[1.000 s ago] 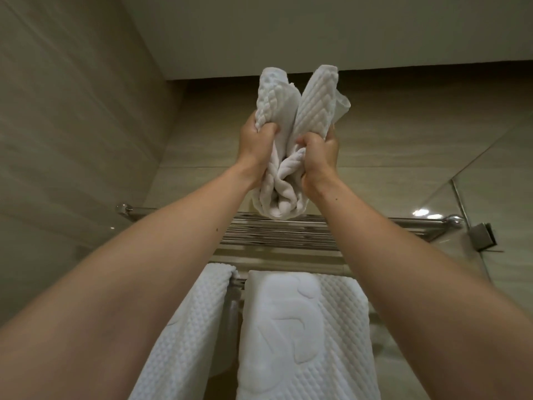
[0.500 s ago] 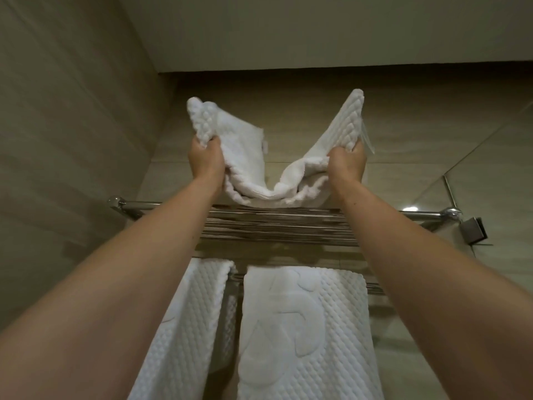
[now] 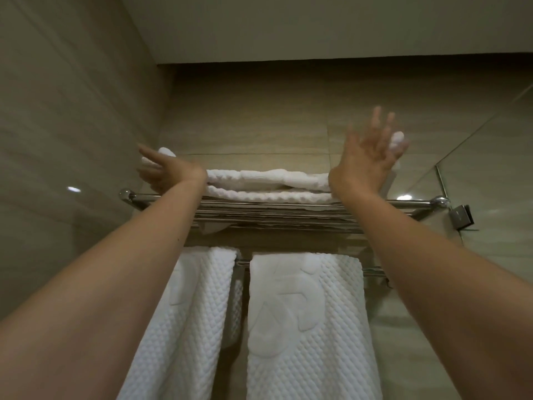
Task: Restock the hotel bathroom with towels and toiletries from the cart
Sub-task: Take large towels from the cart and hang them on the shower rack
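Head camera: a folded white towel (image 3: 268, 183) lies flat on the chrome wall rack (image 3: 288, 215), the left hand (image 3: 170, 171) touching its left end with straight fingers (image 3: 148, 153), the blurred right hand (image 3: 366, 157) raised at its right end, spread and holding nothing, above 2 hanging towels (image 3: 305, 327).

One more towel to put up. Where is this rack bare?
The top shelf is crowded: the folded towel spans it between left hand and right hand. Bare rails show only at the right end, past the right hand. Two hanging towels fill the lower bar, except a short stretch on their right.
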### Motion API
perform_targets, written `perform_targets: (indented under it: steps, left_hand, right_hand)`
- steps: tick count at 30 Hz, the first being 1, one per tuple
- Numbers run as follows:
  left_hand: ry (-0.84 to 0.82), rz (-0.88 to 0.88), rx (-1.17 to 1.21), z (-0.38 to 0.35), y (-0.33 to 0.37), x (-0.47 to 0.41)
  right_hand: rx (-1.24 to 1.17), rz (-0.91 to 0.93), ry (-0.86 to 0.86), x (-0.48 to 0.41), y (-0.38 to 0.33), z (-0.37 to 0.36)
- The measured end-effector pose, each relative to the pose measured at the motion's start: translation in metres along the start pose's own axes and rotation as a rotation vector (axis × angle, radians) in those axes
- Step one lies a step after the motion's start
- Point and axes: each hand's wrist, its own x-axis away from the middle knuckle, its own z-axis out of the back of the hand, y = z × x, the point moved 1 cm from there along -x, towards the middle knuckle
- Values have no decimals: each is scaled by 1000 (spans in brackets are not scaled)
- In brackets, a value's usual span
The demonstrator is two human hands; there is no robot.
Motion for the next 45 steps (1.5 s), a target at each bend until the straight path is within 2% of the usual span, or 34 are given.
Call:
perform_targets:
  steps: [2, 4, 6, 9, 10, 13, 16, 18, 22, 27, 30, 34, 39, 45]
  left_hand:
    - [64, -209, -284, 4, -1, 4]
    - [55, -524, -539, 3, 1, 12]
    - [-134, -680, -587, 0, 9, 24]
    - [-674, -662, -437, -14, 17, 52]
    - [-793, -713, -458, -19, 20, 63]
    - [-945, -913, -542, -30, 24, 85]
    - [-1030, -1030, -667, -37, 27, 93]
    - [-1024, -1086, -782, -41, 30, 94]
    - [-792, -1196, -858, -54, 27, 99]
    - [-604, -1202, -854, -60, 9, 114]
    - [-640, -1129, -929, -50, 7, 107]
    - [-713, -927, -980, -21, 9, 84]
    - [-674, -835, -1035, 4, -6, 70]
    - [-804, -704, -1000, 24, 1, 76]
  right_hand:
    - [172, 221, -63, 2, 0, 2]
    - [49, 211, -282, 3, 4, 5]
    - [-148, 75, -460, 2, 11, 12]
    - [-237, 133, -598, 0, 15, 16]
    - [-268, 171, -663, 2, 14, 18]
    - [-312, 319, -853, 7, 15, 25]
    - [-289, 349, -1071, 3, 26, 34]
    - [-91, 381, -1053, 1, 34, 37]
    - [141, 327, -786, 8, 38, 31]
    - [322, 170, -583, 32, 40, 27]
    - [390, 172, -530, 43, 47, 25]
    - [295, 102, -644, 35, 40, 38]
    - [130, 376, -681, 53, 11, 33]
    - [2, 311, -757, 54, 12, 47]
